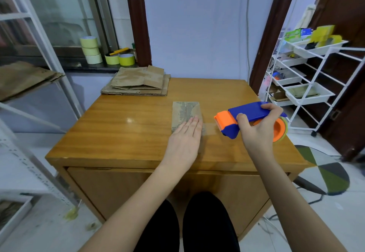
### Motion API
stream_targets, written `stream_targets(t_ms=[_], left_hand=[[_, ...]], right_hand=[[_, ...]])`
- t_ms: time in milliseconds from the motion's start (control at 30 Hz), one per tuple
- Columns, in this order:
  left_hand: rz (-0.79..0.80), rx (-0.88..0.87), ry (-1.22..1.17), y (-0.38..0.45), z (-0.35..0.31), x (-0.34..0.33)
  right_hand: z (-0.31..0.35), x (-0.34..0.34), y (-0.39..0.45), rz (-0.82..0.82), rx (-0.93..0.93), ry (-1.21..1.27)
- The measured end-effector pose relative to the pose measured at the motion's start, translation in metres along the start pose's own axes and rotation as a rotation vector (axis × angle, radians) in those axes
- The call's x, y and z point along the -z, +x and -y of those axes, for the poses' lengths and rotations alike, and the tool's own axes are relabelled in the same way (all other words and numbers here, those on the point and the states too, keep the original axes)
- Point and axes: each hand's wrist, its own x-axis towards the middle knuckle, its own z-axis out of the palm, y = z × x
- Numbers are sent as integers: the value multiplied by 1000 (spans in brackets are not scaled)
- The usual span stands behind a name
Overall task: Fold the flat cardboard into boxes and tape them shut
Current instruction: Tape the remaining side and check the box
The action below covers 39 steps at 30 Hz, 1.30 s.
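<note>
A small folded cardboard box [185, 111] with tape along its top stands in the middle of the wooden table [122, 133]. My left hand [184, 139] lies flat on its near right part, fingers straight. My right hand [256, 129] grips a blue and orange tape dispenser [246, 119] just right of the box, held above the table. A strip of clear tape [210, 129] runs from the dispenser's mouth to the box. A stack of flat cardboard [138, 83] lies at the table's far left corner.
Several tape rolls [90, 50] and a yellow cutter [119, 51] sit on the window sill behind the table. A white wire cart [308, 85] with trays stands to the right. A white shelf frame [49, 54] holding cardboard stands at the left. A patterned stool [324, 172] is near right.
</note>
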Motion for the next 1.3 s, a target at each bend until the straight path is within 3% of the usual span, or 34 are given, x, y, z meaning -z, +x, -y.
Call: stream_targets(t_ms=[333, 700, 967, 1300], left_hand=[[18, -9, 13, 2, 1, -1], [-31, -9, -17, 4, 0, 0], [5, 5, -42, 4, -1, 2], [11, 29, -80, 2, -2, 5]], right_hand=[[1, 1, 10, 48, 16, -141], [23, -31, 25, 306, 141, -605], [35, -47, 25, 282, 308, -802], [16, -49, 22, 330, 263, -766]])
